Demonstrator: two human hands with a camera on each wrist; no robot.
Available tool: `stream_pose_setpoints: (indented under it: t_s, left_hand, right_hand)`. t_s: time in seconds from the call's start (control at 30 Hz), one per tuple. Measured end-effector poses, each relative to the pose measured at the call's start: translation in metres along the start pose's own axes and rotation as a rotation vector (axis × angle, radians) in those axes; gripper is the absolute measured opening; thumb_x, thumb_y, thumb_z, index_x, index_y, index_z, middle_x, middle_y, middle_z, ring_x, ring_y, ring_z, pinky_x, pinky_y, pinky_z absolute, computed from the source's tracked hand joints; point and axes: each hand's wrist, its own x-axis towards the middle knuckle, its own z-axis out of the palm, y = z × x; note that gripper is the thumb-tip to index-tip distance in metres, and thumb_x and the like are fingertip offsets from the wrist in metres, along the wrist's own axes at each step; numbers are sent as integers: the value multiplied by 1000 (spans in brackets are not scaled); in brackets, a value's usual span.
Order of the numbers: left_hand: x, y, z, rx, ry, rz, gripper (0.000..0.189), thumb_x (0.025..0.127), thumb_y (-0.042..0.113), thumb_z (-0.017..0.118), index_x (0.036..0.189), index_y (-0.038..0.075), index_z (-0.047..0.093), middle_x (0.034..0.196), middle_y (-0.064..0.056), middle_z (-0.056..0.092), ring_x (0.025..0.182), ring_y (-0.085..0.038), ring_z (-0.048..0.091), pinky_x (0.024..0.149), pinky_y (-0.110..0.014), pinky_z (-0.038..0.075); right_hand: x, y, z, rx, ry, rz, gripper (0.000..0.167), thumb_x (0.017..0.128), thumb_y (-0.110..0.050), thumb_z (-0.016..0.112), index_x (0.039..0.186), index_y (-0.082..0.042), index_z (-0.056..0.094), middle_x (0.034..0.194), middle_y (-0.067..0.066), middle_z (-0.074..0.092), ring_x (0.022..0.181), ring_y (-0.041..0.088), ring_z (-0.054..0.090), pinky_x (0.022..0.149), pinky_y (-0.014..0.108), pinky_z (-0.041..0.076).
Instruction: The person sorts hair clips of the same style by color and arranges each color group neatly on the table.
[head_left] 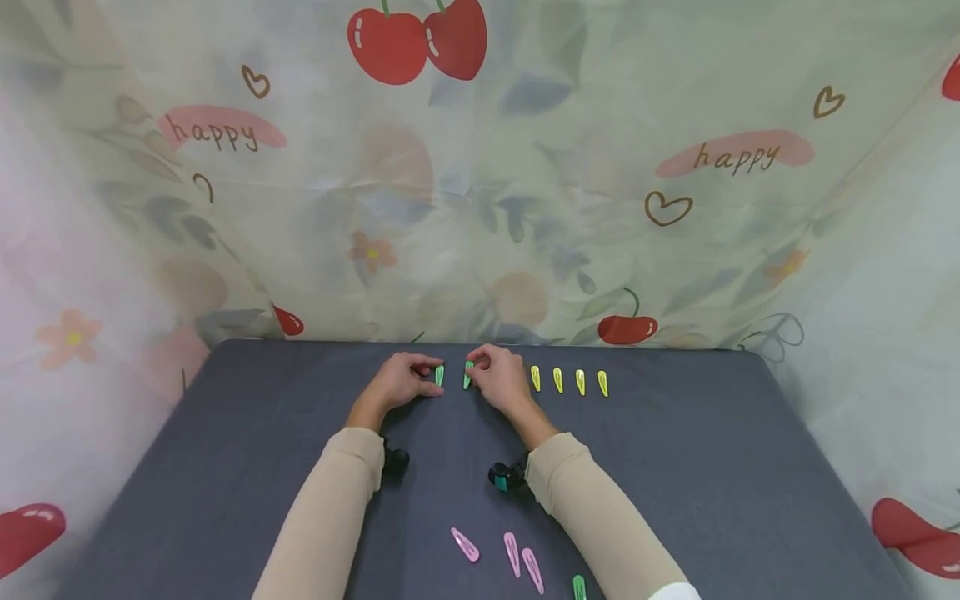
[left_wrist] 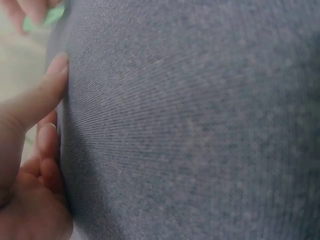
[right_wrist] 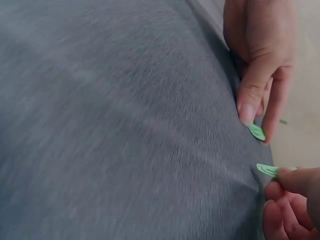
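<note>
Near the table's far edge, my left hand (head_left: 399, 381) has its thumb and forefinger at the two ends of a small green hair clip (head_left: 439, 376), which lies on the dark cloth. In the right wrist view that clip (right_wrist: 256, 132) shows between the thumb and finger. Just to the right, my right hand (head_left: 501, 378) pinches a second green hair clip (head_left: 468, 374) between thumb and fingers. Its narrow body (right_wrist: 267, 170) sticks out past the thumb in the right wrist view. The left wrist view catches part of this clip (left_wrist: 46, 19) at its top left corner.
Right of my right hand, several yellow hair clips (head_left: 558, 381) stand in a row. Three pink hair clips (head_left: 512, 554) lie near the front, with another green hair clip (head_left: 579, 587) at the bottom edge. A printed curtain (head_left: 465, 275) hangs behind the dark table (head_left: 675, 483).
</note>
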Motion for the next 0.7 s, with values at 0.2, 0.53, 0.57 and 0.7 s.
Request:
stream_pose_setpoints:
  t_s: [0.2, 0.53, 0.57, 0.7]
  left_hand:
    - [0, 1, -1, 2, -12, -1, 52, 86, 20, 84, 136, 17, 68, 125, -13, 65, 103, -25, 62, 94, -43, 51]
    - [0, 0, -1, -2, -20, -6, 52, 86, 21, 84, 136, 18, 68, 125, -13, 65, 102, -24, 62, 94, -42, 51]
    - [0, -1, -1, 0, -19, -5, 52, 86, 21, 84, 136, 18, 68, 125, -13, 65, 102, -24, 62, 94, -43, 51]
    - [0, 0, 0, -3, -15, -6, 52, 86, 21, 84, 135, 19, 68, 124, -13, 65, 102, -24, 62, 94, -43, 50]
  right_hand:
    - [5, -9, 11, -39, 11, 43, 11, 93, -19, 75, 103, -19, 77, 86, -2, 75, 73, 14, 65, 70, 33, 50]
    - [8, -11, 18, -148, -20, 93, 17, 94, -23, 74, 111, -19, 79, 95, -1, 73, 83, 19, 66, 75, 39, 52]
    - [8, -11, 18, -150, -23, 97, 18, 94, -23, 74, 111, -19, 79, 96, -1, 74, 84, 19, 67, 75, 40, 53]
    - [9, -10, 18, -158, -31, 89, 20, 95, -23, 74, 113, -19, 80, 98, 0, 76, 88, 21, 69, 78, 41, 54]
